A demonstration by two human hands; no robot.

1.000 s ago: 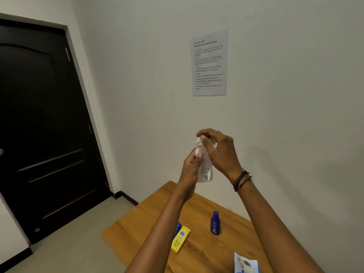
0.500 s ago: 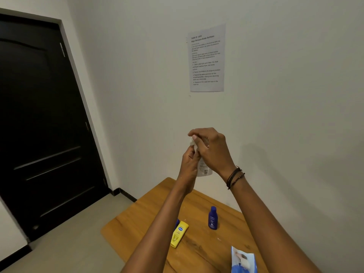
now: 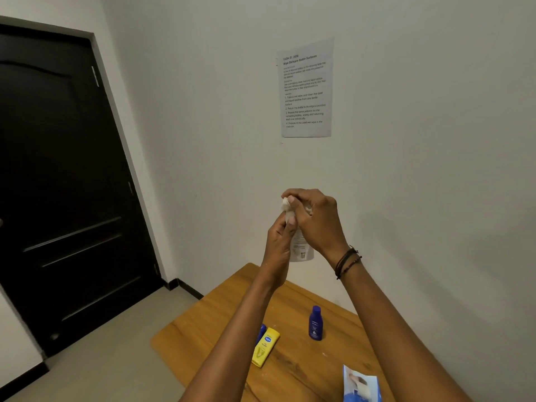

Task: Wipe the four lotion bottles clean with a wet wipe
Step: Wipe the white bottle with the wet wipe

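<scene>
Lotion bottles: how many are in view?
4. The left hand grips a white bottle; the right hand holds the wet wipe on its top. On the table: a dark blue bottle upright, a yellow bottle lying, a second blue bottle mostly hidden behind the forearm.

A wooden table (image 3: 342,361) carries a yellow bottle (image 3: 265,346) lying flat, a dark blue bottle (image 3: 315,323) standing upright, what may be another blue bottle (image 3: 261,333) behind the arm, and a wipes pack (image 3: 361,385) at the near edge

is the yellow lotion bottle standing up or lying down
Lying down. The yellow bottle lies flat on the wooden table with its label facing up, while the dark blue bottle to its right stands upright.
</scene>
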